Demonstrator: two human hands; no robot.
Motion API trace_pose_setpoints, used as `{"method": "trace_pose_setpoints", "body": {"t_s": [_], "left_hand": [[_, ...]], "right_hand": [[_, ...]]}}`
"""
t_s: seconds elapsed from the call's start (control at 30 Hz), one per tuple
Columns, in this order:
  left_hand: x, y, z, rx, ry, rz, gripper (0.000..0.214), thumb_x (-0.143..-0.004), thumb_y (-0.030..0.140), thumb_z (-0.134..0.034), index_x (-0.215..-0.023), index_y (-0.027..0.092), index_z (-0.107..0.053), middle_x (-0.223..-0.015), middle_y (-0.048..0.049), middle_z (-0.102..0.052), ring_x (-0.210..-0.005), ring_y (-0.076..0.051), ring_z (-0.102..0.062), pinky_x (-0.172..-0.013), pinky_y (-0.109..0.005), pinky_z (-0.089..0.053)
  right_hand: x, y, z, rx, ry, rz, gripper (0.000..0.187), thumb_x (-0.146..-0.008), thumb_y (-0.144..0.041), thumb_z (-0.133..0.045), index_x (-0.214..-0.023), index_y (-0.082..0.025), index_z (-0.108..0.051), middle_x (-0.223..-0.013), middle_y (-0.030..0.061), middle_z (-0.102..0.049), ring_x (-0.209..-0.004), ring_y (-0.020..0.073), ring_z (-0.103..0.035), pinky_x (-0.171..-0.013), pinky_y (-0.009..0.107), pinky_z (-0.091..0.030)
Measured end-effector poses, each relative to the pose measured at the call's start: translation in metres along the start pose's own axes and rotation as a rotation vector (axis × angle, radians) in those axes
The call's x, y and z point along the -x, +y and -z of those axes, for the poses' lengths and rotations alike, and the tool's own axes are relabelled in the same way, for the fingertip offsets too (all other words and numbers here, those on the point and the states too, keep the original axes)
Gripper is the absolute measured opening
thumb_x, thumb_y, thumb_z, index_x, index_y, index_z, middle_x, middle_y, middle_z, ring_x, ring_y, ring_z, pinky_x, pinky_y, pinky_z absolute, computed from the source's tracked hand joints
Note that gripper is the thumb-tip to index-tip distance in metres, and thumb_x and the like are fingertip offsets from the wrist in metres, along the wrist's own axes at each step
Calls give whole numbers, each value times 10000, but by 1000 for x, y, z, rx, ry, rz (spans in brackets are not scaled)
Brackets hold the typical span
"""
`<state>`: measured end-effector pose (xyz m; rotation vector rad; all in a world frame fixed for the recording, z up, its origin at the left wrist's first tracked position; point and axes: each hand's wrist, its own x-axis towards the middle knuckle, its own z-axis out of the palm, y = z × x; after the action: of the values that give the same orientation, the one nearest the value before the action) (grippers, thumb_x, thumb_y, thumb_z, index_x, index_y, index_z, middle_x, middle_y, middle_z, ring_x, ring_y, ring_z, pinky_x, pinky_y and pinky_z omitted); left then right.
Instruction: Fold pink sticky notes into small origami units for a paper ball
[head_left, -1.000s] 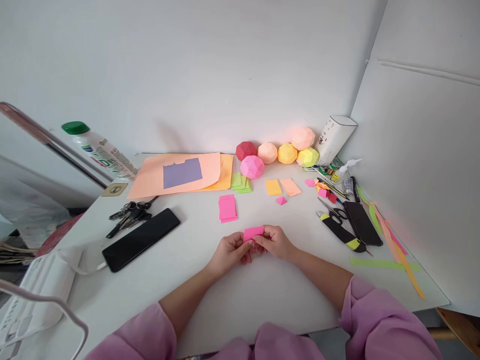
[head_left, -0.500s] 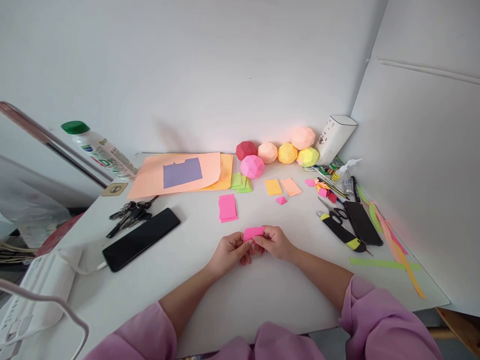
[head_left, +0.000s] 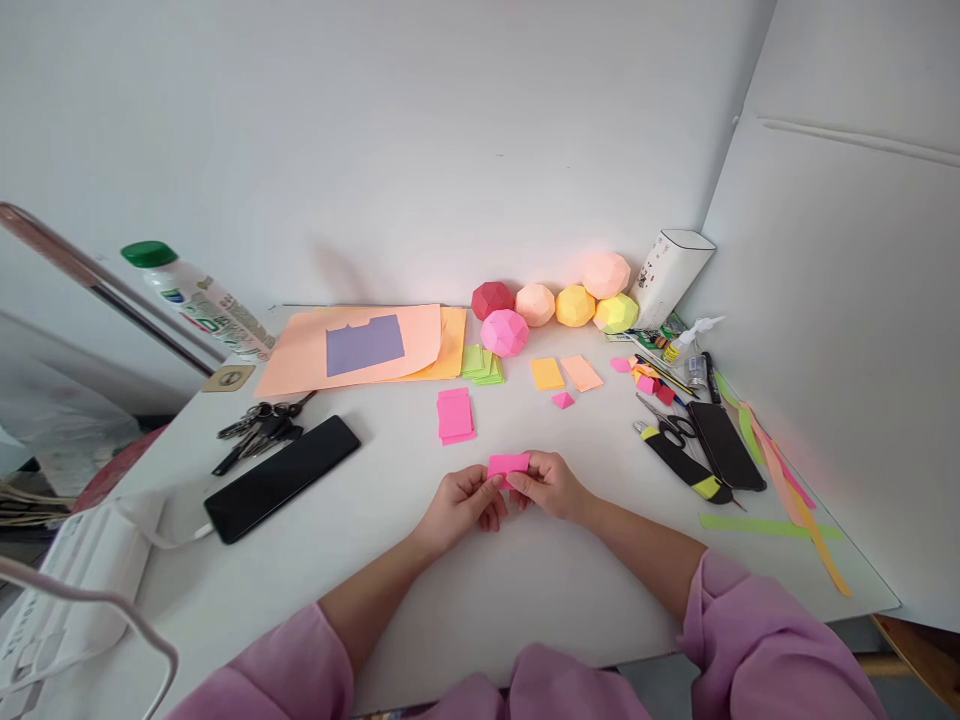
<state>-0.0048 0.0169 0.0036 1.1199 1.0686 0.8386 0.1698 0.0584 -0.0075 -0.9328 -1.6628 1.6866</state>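
Note:
Between my two hands is a small pink piece of paper (head_left: 508,465), held near the front middle of the table. My left hand (head_left: 466,503) pinches its left end, and my right hand (head_left: 551,487) grips its right end, both thumbs toward its lower edge. Beyond my hands lies a stack of pink paper slips (head_left: 455,415). A small folded pink paper piece (head_left: 562,400) rests to the right of that stack. Orange slips (head_left: 547,374) and peach slips (head_left: 582,373) lie behind it, and green slips (head_left: 484,366) are to their left.
Faceted paper balls (head_left: 505,333) line the wall. At right are scissors (head_left: 670,420), a utility knife (head_left: 684,463), a glue bottle (head_left: 686,340) and paper strips (head_left: 772,524). Keys (head_left: 262,430), a black phone (head_left: 283,478), large paper sheets (head_left: 300,350) and a green-capped bottle (head_left: 202,300) occupy the left.
My fingers have shifted slightly on the pink paper, and its upper face shows a little flatter. Everything else stays where it was.

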Motion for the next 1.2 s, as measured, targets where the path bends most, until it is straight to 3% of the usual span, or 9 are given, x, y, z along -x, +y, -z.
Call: {"method": "trace_pose_setpoints", "body": {"t_s": [0.53, 0.97, 1.2], "left_hand": [[0, 1, 3, -51, -92, -14, 327, -819, 468, -537, -796, 148, -603, -649, -28, -640, -490, -115, -567, -501, -249, -462], [1, -5, 2, -52, -44, -38, 306, -842, 460, -509, -806, 158, -546, -603, 12, -596, -479, -107, -547, -495, -245, -462], [1, -9, -1, -117, 37, -65, 287, -861, 444, -476, -775, 171, -495, -610, 10, -595, -484, -113, -547, -483, -250, -454]], "right_hand": [[0, -1, 1, -3, -56, 45, 236, -833, -380, -565, -800, -146, -566, -619, 4, -593, -522, 112, -548, -498, 234, -443], [1, 0, 0, 45, -25, 50, 193, -842, -328, -545, -831, -137, -573, -642, 5, -581, -543, 111, -551, -511, 233, -448], [2, 0, -1, 99, -3, 53, 107, -775, -234, -577, -824, -139, -575, -632, -6, -558, -552, 112, -530, -512, 232, -442]]}}
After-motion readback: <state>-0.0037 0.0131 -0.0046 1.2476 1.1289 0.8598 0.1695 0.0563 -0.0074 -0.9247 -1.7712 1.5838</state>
